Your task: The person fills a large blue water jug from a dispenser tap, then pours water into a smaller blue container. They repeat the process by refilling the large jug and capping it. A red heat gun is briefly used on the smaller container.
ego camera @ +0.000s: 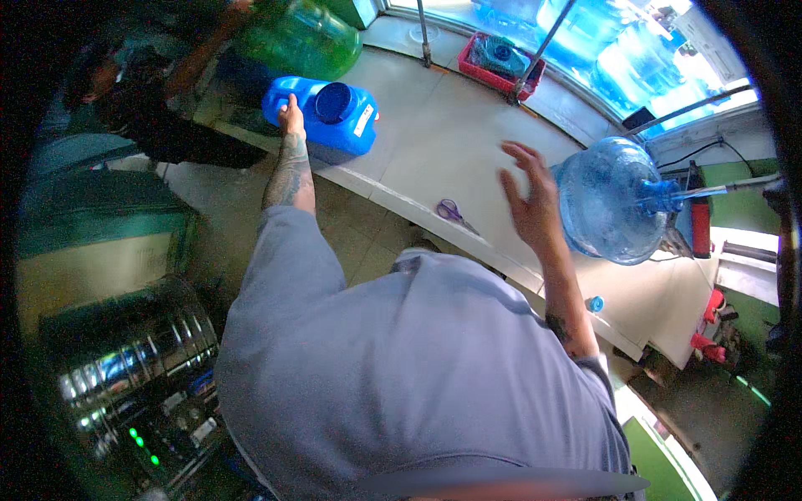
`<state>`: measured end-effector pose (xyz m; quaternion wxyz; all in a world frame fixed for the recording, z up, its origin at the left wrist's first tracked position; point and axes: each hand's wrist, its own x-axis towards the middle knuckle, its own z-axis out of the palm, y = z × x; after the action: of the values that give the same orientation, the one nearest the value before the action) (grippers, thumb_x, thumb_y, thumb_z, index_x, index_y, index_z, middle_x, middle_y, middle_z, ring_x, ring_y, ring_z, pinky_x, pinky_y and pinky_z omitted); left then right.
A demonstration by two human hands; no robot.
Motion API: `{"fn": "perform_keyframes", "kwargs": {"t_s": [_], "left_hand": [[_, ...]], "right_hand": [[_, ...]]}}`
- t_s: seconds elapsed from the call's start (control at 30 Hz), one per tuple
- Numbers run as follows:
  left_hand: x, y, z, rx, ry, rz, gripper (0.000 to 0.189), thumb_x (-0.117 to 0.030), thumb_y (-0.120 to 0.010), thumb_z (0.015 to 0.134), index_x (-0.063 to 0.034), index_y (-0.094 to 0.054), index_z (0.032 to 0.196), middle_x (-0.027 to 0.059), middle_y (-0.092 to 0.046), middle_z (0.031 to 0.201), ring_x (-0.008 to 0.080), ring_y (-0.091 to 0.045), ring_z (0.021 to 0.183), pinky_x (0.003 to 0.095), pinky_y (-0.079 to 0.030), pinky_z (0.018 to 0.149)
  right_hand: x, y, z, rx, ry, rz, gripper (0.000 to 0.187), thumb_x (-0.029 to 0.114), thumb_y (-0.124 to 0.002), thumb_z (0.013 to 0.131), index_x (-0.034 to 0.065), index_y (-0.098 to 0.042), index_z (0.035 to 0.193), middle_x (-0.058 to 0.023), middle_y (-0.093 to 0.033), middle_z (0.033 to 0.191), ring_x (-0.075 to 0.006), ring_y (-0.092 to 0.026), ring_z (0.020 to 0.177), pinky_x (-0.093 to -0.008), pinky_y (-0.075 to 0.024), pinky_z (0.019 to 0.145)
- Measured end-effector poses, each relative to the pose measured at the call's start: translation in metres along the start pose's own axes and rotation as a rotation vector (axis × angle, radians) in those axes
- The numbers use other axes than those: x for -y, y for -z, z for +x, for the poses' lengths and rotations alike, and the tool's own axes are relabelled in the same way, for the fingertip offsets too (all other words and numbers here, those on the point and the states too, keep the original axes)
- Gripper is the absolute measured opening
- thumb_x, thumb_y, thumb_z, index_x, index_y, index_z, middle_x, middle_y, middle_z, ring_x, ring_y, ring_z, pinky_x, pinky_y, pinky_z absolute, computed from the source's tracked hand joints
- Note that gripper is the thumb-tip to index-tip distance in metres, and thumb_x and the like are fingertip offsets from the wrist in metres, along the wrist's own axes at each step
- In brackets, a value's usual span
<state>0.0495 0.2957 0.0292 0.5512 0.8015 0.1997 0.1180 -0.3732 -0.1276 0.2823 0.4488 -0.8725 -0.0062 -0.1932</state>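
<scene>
My left hand (291, 117) grips the handle of a blue plastic water container (351, 134), which has a wide dark-blue cap and a white label with writing. The container rests on the pale tiled counter (432, 134), near its front edge. Over the counter, my right hand (529, 194) is raised with its fingers apart and nothing in it. Just right of that hand a large clear-blue water bottle (601, 200) has a tube or rod at its neck. Purple-handled scissors (449, 211) lie at the counter's front edge between my hands.
A green-looking large bottle (301, 41) stands at the upper left, beside another person (182, 81). A red basket (467, 62) holding a wrapped item is by the window. Metal rods (424, 34) rise along the counter's back. A blue cap (595, 304) lies near the right front edge.
</scene>
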Motion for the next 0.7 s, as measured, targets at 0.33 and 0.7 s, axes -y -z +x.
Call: {"fn": "perform_keyframes", "kwargs": {"t_s": [0.33, 0.7], "left_hand": [[-0.049, -0.042, -0.151, 0.411, -0.294, -0.102, 0.063, -0.034, -0.082, 0.079, 0.0031, -0.052, 0.120, 0.0172, -0.063, 0.115, 0.0289, -0.061, 0.105, 0.0412, -0.048, 0.090], [-0.067, -0.129, -0.176, 0.980, -0.123, -0.463, 0.049, -0.019, -0.075, 0.086, -0.0064, -0.048, 0.126, 0.0073, -0.066, 0.103, 0.0172, -0.062, 0.094, 0.0348, -0.052, 0.081]], "right_hand": [[-0.035, -0.232, 0.139, 0.387, 0.120, -0.639, 0.096, 0.058, -0.073, 0.076, 0.0084, -0.033, 0.149, -0.0253, -0.039, 0.142, -0.0407, -0.040, 0.131, -0.0523, -0.0424, 0.101], [-0.051, -0.172, 0.135, 0.841, 0.290, -0.864, 0.102, 0.047, -0.085, 0.063, 0.0138, -0.037, 0.146, -0.0165, -0.040, 0.145, -0.0393, -0.034, 0.137, -0.0552, -0.0310, 0.110]]}}
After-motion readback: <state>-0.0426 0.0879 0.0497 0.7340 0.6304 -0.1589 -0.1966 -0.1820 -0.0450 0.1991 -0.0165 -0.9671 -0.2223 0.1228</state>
